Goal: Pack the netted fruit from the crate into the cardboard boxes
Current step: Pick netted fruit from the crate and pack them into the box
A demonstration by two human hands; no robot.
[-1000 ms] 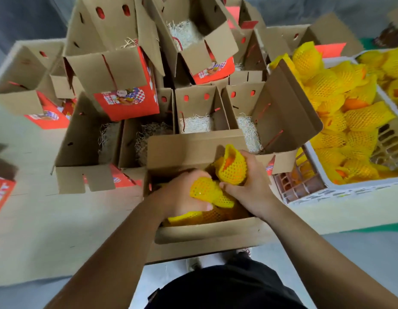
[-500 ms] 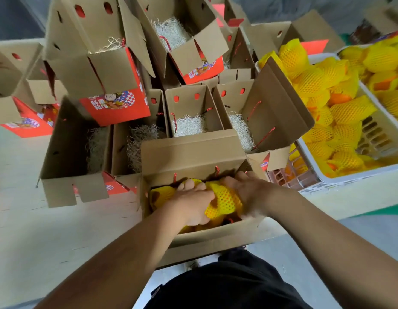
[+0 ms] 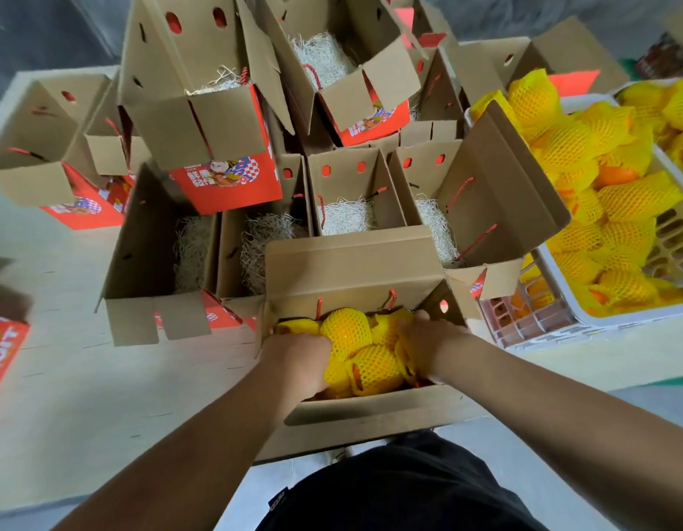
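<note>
Hands [image 3: 301, 362] parted (fruit [image 3: 347, 331] uncovered) in box [image 3: 370, 412].

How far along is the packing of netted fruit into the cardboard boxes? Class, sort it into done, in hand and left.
Done: the nearest box already holds several netted fruit.
In hand: the left hand and right hand are both down in that box, on the fruit.
Left: the white crate is heaped with fruit, and the boxes behind hold only pale shredded padding.

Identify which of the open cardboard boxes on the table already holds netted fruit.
The nearest box, where both hands rest; it holds yellow netted fruit, while the others show only pale shredded padding.
</note>
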